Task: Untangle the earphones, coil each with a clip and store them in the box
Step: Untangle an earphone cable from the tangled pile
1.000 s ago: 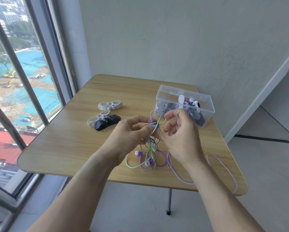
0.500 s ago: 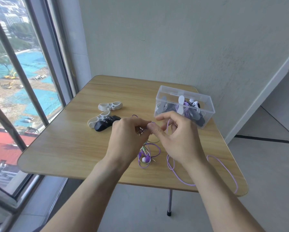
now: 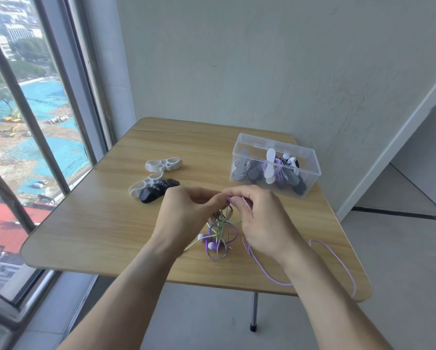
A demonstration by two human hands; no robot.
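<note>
1. Leftmost, we see the window [image 3: 27,137] with its dark bars, running along the left edge of the table [image 3: 103,231].
2. On the table's left half lie three clips: a white clip [image 3: 164,164] farthest back, a second white one [image 3: 146,184] nearer us, and a black clip [image 3: 158,193] touching that second one on its right.
3. Our left hand [image 3: 186,218] hovers over the middle of the table, just right of the black clip. Its thumb and forefinger are pressed together, pinching the top of the tangle [image 3: 219,231]; how the other fingers lie we cannot tell.
4. The tangle of purple and pale green earphone cords hangs down between our two hands to the tabletop, with two purple earbuds [image 3: 213,245] lying low in it, near the front edge.
5. Our right hand [image 3: 259,223] meets the left at the tangle's top, fingertips nearly touching. Its fingers are curled, thumb and forefinger pinching a purple cord [image 3: 247,204].
6. A long purple cord [image 3: 338,258] trails from under the right hand across the table's near right corner in a wide loop.
7. Behind the right hand, near the wall, stands the clear box [image 3: 275,165], open at the top. Inside are coiled earphones held in white and dark clips.
</note>
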